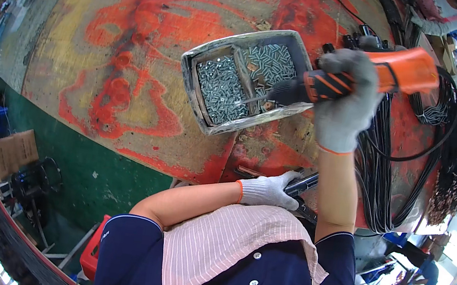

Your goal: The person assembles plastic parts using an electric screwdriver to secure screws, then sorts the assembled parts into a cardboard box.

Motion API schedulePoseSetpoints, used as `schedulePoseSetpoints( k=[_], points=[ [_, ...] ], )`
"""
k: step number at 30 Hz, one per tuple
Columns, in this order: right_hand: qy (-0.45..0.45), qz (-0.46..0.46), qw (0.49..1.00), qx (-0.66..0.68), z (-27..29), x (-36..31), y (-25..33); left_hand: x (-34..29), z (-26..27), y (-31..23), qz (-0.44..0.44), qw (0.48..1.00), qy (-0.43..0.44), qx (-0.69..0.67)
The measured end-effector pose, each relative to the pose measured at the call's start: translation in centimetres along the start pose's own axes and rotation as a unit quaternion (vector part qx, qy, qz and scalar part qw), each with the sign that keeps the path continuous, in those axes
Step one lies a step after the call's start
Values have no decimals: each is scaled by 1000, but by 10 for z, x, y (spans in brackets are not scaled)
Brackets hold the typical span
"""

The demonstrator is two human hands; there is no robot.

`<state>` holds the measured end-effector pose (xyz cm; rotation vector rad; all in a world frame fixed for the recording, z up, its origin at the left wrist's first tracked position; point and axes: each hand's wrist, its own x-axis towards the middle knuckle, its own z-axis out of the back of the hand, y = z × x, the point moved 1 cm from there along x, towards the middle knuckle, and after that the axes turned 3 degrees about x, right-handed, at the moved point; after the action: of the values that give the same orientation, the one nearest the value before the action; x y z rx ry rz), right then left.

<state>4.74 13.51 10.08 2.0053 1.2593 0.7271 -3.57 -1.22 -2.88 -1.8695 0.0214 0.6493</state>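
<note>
Inside the two-compartment box [260,121], loose silver screws [221,87] lie heaped on both sides of the divider. To the box's right, the right hand [350,95], in a grey knit glove, has its fingers closed around the black body of an orange-and-black power screwdriver [408,71], whose bit [254,98] points leftward over the box; whether the tip touches a screw I cannot tell. The driver should be rigid and fairly weighty, best held round that thick mid-body, its slim bit kept free; the screws look light, hard and apt to roll. Below the box, at the table edge, the left hand [271,191], likewise gloved, is partly curled around a black cylindrical part [307,184], probably stiff and smooth, so best gripped around its barrel; how tightly it presses is unclear. Right of the box hang bundled black cables [379,179], likely limp and flexible.
</note>
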Motion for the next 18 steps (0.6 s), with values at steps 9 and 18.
schedulePoseSetpoints(
  k=[9,18],
  points=[
    [19,29,999,-29,-9,-7,-10,0,-6,0,-8,999,1,-54],
    [101,113,988,27,25,-19,63,-1,-3,-15,74,968,28,-238]
  ],
)
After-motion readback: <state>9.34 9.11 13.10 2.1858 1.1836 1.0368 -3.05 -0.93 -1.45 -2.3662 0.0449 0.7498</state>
